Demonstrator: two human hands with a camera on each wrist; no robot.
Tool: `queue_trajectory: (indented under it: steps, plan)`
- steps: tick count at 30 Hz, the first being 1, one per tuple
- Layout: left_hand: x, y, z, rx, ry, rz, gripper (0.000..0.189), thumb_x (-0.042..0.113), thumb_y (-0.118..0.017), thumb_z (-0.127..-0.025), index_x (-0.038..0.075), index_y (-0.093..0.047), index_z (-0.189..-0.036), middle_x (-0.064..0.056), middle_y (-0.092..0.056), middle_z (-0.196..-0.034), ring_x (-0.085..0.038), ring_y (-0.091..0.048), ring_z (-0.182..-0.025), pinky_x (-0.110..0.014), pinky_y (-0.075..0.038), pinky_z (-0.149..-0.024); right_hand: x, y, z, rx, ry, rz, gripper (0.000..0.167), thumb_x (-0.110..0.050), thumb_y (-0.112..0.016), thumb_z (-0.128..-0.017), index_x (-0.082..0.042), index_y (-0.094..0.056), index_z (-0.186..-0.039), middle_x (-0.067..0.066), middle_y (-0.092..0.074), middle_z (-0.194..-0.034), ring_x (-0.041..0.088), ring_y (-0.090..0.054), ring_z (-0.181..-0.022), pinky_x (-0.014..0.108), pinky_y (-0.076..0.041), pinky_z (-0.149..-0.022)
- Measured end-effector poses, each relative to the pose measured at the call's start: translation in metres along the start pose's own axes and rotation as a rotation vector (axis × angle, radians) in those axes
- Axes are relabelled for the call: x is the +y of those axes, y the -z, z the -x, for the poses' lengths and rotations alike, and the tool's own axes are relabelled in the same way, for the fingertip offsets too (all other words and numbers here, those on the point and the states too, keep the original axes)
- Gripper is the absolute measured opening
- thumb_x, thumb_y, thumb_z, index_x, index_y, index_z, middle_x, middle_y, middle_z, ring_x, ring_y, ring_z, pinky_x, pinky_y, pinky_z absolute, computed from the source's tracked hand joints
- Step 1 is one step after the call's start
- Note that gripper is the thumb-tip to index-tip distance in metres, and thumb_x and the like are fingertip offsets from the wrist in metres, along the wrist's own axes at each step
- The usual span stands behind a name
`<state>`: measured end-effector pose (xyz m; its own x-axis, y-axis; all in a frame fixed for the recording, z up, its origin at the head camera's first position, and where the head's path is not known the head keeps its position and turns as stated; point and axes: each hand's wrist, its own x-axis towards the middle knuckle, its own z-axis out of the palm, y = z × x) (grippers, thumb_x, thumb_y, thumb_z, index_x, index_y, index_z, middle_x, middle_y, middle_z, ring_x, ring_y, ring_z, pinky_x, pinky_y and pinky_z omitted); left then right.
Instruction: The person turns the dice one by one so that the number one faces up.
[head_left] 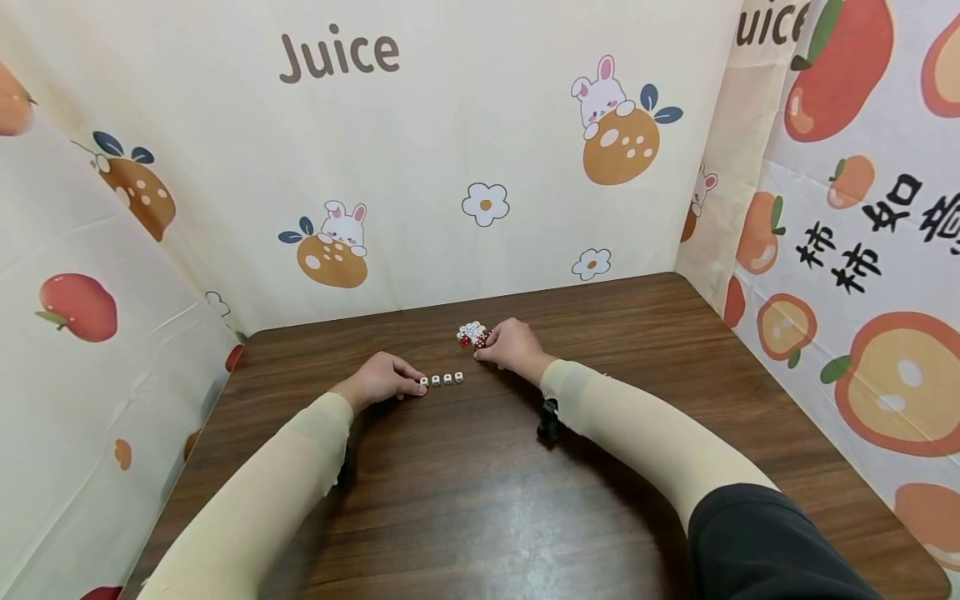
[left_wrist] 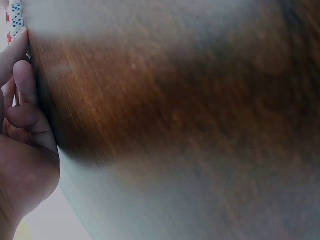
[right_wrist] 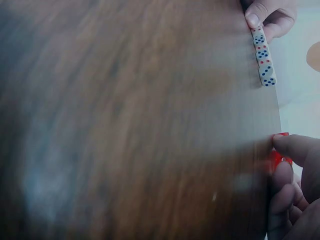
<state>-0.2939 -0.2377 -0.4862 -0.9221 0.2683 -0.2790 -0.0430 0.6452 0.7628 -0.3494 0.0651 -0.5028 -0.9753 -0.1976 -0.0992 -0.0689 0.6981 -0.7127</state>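
Several white dice (head_left: 447, 379) stand in a short, spaced row on the table. My left hand (head_left: 381, 379) pinches the leftmost white die (head_left: 424, 381) between thumb and forefinger. Blue and red pips show on the row (right_wrist: 263, 54) in the right wrist view. Behind and right of it lies a cluster of white dice (head_left: 472, 329), with a red die (head_left: 465, 340) at its left front. My right hand (head_left: 513, 347) is at the cluster's right side. In the right wrist view, its thumb and forefinger hold a red die (right_wrist: 278, 161); the fingers partly hide it.
The brown wood-grain table (head_left: 450, 492) runs back to a printed curtain (head_left: 420, 167) with fruit and rabbits. More printed cloth (head_left: 862, 333) hangs along the right side, and another sheet (head_left: 67, 400) along the left. A dark wrist device (head_left: 549, 421) hangs under the right forearm.
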Motion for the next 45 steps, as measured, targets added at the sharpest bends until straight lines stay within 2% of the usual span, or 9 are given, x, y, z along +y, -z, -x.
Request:
queue_trajectory:
  steps: [3,13,23,31,36,41,45]
  plan:
    - [0.001,0.000,0.000,-0.001,0.000,0.003,0.023,0.017,-0.095,-0.094,0.005,-0.090,-0.113,-0.005,-0.086,-0.109,-0.013,-0.065,-0.078,-0.028,-0.058,-0.071,-0.008,0.003,0.010,0.004,-0.013,-0.018,0.020,-0.030,-0.094,-0.093,-0.015,-0.085,-0.085,-0.002,-0.078,-0.074,0.010,-0.067,-0.054,0.027,-0.056,-0.061]
    - [0.004,0.002,0.003,-0.001,0.007,-0.008,0.024,0.017,-0.095,-0.094,0.004,-0.090,-0.113,-0.006,-0.086,-0.110,-0.014,-0.065,-0.078,-0.028,-0.058,-0.071,-0.002,0.005,0.013,0.013,0.018,-0.154,0.015,-0.019,-0.091,-0.096,-0.007,-0.082,-0.101,0.002,-0.079,-0.080,0.009,-0.065,-0.055,0.025,-0.056,-0.059]
    - [0.002,0.000,0.002,-0.006,0.005,0.000,0.023,0.017,-0.095,-0.094,0.004,-0.090,-0.113,-0.006,-0.086,-0.108,-0.014,-0.064,-0.076,-0.028,-0.057,-0.070,0.004,0.002,0.007,-0.003,0.025,-0.118,0.015,-0.020,-0.093,-0.095,-0.011,-0.082,-0.100,-0.002,-0.076,-0.073,0.011,-0.066,-0.055,0.027,-0.057,-0.060]
    - [0.004,0.000,0.005,-0.002,0.000,0.006,0.024,0.015,-0.095,-0.093,0.002,-0.089,-0.113,-0.006,-0.086,-0.107,-0.013,-0.064,-0.076,-0.028,-0.057,-0.070,0.005,0.004,0.011,-0.029,0.051,-0.083,0.024,-0.020,-0.093,-0.095,-0.008,-0.088,-0.115,0.000,-0.080,-0.075,0.007,-0.066,-0.054,0.023,-0.055,-0.062]
    - [0.003,-0.001,0.004,-0.002,-0.002,0.011,0.023,0.014,-0.095,-0.093,0.003,-0.090,-0.112,-0.006,-0.086,-0.108,-0.013,-0.064,-0.077,-0.028,-0.057,-0.070,0.004,0.008,0.013,-0.054,0.047,-0.091,0.022,-0.019,-0.091,-0.097,-0.007,-0.090,-0.115,0.002,-0.082,-0.075,0.005,-0.065,-0.053,0.021,-0.054,-0.059]
    - [0.002,-0.001,0.003,0.003,0.005,0.013,0.023,0.016,-0.096,-0.093,0.004,-0.090,-0.111,-0.003,-0.086,-0.105,-0.013,-0.064,-0.076,-0.028,-0.057,-0.070,0.007,0.010,0.011,-0.063,0.048,-0.145,0.022,-0.019,-0.092,-0.096,-0.008,-0.090,-0.115,-0.001,-0.075,-0.065,0.007,-0.064,-0.052,0.023,-0.050,-0.052]
    - [0.001,-0.001,0.002,0.007,-0.001,0.008,0.023,0.016,-0.096,-0.093,0.004,-0.090,-0.111,-0.002,-0.085,-0.103,-0.013,-0.064,-0.076,-0.028,-0.057,-0.070,0.012,0.011,0.011,-0.083,0.047,-0.251,0.023,-0.021,-0.093,-0.096,-0.009,-0.091,-0.115,-0.001,-0.073,-0.062,0.009,-0.063,-0.053,0.025,-0.048,-0.049]
